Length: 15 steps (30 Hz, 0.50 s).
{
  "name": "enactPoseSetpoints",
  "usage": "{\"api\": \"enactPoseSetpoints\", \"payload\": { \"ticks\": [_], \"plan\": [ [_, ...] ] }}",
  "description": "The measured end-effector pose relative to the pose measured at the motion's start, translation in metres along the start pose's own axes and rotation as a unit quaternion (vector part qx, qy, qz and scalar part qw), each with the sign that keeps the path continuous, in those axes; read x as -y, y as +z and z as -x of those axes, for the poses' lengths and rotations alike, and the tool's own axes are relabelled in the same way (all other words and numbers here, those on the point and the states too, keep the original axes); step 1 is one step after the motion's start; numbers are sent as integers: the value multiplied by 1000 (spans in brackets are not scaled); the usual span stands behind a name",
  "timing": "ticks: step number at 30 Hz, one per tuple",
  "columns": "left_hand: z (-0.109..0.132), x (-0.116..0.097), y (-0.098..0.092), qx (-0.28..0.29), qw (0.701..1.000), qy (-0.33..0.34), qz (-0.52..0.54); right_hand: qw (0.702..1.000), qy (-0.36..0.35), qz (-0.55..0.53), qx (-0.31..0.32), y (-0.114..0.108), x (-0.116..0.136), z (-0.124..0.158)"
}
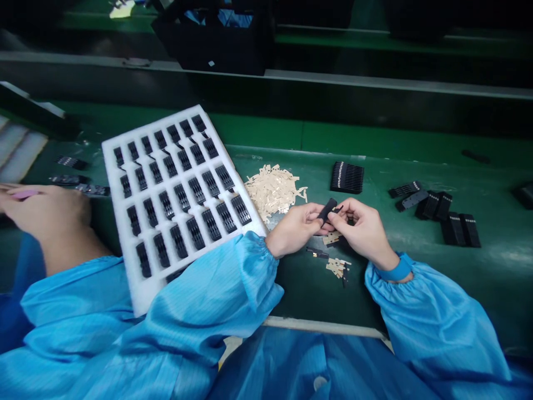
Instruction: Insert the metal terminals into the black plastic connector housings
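Note:
My left hand (295, 229) is closed round a small black plastic housing (327, 209), tilted up between thumb and fingers. Against it, my right hand (363, 226) pinches a small dark strip with a gold-coloured bit (337, 209). The fingertips of both hands meet, hiding where the two parts touch. Just below lie a few beige flat pieces (332, 239), a black part with gold contacts (317, 253) and a small cluster of beige pieces (336, 268). Beyond my left wrist spreads a heap of beige flat pieces (272, 189).
A white foam tray (145, 297) with rows of black parts lies left of my hands. On the green bench (425, 300) stand a block of black parts (347, 178) and loose black parts (460, 229). A co-worker's hand (54, 216) is at far left; a dark bin (216, 47) is behind.

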State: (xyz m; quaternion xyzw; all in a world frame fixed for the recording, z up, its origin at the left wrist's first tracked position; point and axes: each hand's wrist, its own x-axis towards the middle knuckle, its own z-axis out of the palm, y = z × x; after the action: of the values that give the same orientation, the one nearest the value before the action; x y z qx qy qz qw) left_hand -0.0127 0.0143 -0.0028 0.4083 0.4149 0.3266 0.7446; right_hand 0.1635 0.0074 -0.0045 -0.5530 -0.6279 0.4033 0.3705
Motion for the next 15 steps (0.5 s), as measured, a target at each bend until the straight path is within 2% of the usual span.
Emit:
{"api": "enactPoseSetpoints", "payload": {
  "ticks": [15],
  "plan": [
    [1,-2,2,6,1000,0,-4,1000,-4,5,-3,0,-2,0]
  ]
}}
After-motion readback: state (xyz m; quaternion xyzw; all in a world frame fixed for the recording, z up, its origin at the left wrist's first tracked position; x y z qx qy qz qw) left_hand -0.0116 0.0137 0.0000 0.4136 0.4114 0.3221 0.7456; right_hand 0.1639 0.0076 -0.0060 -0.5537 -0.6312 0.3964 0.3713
